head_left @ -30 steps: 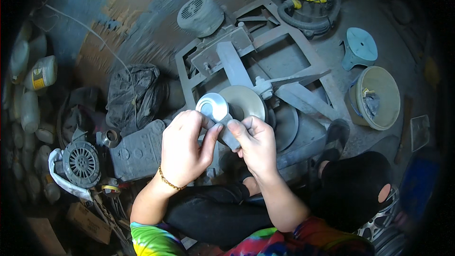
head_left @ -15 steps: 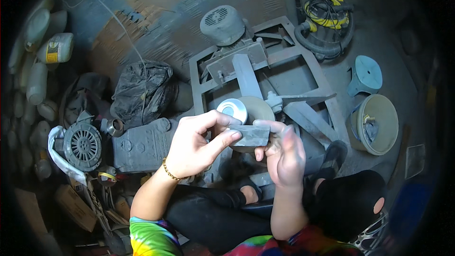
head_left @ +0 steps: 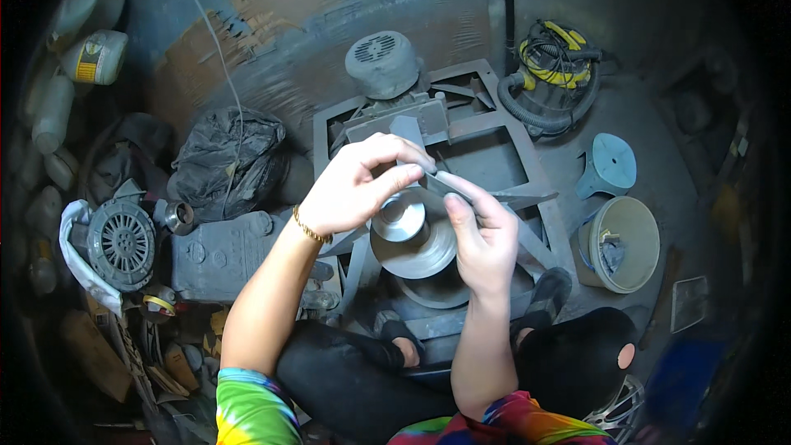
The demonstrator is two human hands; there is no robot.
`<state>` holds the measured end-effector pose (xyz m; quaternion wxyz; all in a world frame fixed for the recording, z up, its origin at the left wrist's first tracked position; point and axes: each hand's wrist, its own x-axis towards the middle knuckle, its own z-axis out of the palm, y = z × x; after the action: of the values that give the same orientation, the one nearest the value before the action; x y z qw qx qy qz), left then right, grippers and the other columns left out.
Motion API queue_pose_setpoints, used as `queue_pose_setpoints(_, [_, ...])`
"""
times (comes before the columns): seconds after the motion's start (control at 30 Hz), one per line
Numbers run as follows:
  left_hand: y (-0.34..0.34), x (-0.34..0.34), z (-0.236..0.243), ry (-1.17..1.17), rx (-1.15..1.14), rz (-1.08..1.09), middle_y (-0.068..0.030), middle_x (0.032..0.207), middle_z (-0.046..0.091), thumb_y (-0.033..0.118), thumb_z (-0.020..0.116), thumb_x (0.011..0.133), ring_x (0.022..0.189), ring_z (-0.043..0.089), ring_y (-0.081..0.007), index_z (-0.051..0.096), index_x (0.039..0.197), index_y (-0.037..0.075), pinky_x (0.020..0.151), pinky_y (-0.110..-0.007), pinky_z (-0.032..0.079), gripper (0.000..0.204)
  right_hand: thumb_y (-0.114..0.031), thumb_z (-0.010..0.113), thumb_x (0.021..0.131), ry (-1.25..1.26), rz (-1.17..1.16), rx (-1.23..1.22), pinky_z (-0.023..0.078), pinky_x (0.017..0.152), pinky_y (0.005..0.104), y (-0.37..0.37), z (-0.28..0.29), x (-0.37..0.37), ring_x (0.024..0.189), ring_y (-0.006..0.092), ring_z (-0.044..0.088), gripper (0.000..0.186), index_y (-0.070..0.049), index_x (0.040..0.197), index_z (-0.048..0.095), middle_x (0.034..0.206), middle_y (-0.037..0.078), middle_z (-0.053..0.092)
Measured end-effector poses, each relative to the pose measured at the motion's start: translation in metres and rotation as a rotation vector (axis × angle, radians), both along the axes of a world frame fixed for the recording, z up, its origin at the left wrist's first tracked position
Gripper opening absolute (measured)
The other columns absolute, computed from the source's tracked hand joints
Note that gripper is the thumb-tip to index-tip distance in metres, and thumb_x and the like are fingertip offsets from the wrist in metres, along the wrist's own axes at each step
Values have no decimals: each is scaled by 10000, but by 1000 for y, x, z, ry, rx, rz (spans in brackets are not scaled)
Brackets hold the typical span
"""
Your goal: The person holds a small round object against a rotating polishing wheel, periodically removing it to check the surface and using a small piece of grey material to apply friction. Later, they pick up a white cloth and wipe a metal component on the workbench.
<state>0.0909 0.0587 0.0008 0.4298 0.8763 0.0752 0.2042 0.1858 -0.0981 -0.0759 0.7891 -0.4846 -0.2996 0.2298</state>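
Desk: What do your hands hold here?

Me: My left hand (head_left: 350, 188) pinches one end of a thin grey piece (head_left: 437, 185) between thumb and index finger, and my right hand (head_left: 484, 243) pinches the other. The piece slants between them, seen nearly edge-on, above a wheel (head_left: 420, 257). How my right hand's remaining fingers meet it, I cannot tell.

Desk: And the step in hand?

Me: Handling that piece with a grip at each end, I'd judge. The next move seems to call for an even pinch and fingertips kept clear of the wheel, which may or may not be spinning.

Desk: What lies beyond?

Me: A silver cap (head_left: 400, 214) overlaps the wheel's far left part. The wheel stands toward the near edge of a grey metal frame (head_left: 519, 147); a motor (head_left: 381, 64) occupies its far edge. Beside the far right corner rests a yellow-and-black vacuum (head_left: 560, 66). Off the right edge stand a pale blue stool (head_left: 610, 166) and a bucket (head_left: 641, 241) with a grey rag (head_left: 612, 255) inside; off the left edge, a crumpled black bag (head_left: 227, 148).
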Motion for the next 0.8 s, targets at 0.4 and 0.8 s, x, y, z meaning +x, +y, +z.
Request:
queue_pose_setpoints(0.4, [39, -12, -24, 311, -333, -51, -42, 905, 718, 156, 696, 944, 874, 620, -92, 720, 994, -17, 818, -271, 503, 182, -131, 599, 992, -115, 69, -187, 517, 936, 326, 11, -30, -14, 1083, 229, 699, 285, 40, 1208, 675, 1147, 209, 719])
queue_pose_setpoints(0.8, [44, -13, -26, 398, -343, -74, -101, 1074, 710, 146, 679, 947, 992, 628, -156, 720, 984, -19, 913, -315, 489, 173, -116, 574, 1003, -109, 24, -78, 490, 986, 344, 18, -47, -16, 1130, 263, 676, 285, 70, 1200, 664, 1189, 231, 699])
